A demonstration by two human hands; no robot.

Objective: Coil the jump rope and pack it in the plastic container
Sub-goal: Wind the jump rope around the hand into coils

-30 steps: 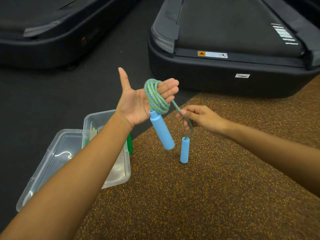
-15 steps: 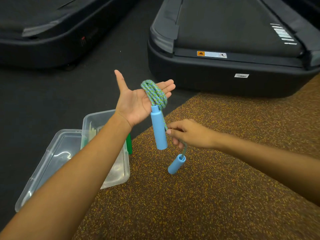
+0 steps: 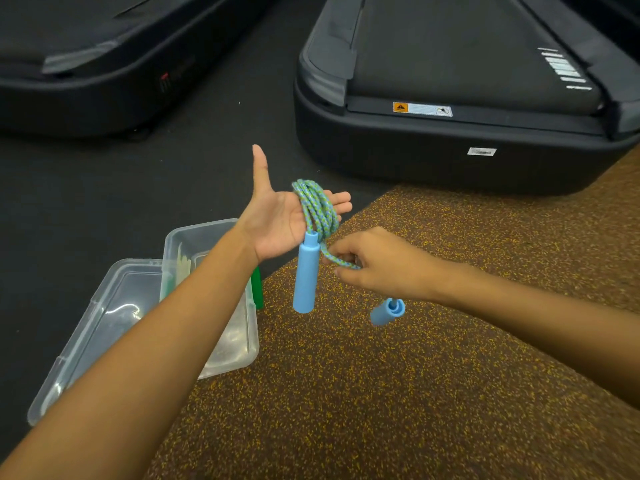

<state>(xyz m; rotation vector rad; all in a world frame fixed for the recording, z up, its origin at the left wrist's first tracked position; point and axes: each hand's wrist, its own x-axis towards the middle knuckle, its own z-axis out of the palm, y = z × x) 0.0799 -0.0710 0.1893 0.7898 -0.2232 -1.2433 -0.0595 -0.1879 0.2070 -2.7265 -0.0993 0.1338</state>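
The jump rope (image 3: 318, 211), braided green and blue, is wound in several loops around the fingers of my left hand (image 3: 277, 216), which is held palm up with the thumb raised. One light blue handle (image 3: 305, 273) hangs straight down from the coil. My right hand (image 3: 377, 263) pinches the free rope end just right of that handle, and the second blue handle (image 3: 387, 311) dangles tilted below its wrist. The clear plastic container (image 3: 242, 344) sits on the floor under my left forearm, partly hidden by it.
A clear lid (image 3: 86, 327) lies left of the container. A green object (image 3: 257, 287) stands at the container's right side. Two black treadmills, one (image 3: 450, 98) ahead right and another (image 3: 86, 64) at the far left, border the speckled brown mat (image 3: 381, 393).
My right hand dropped, then came up and rightward under the coil with the free rope end. The second handle swung from hanging straight to tilted. My left fingers flattened out.
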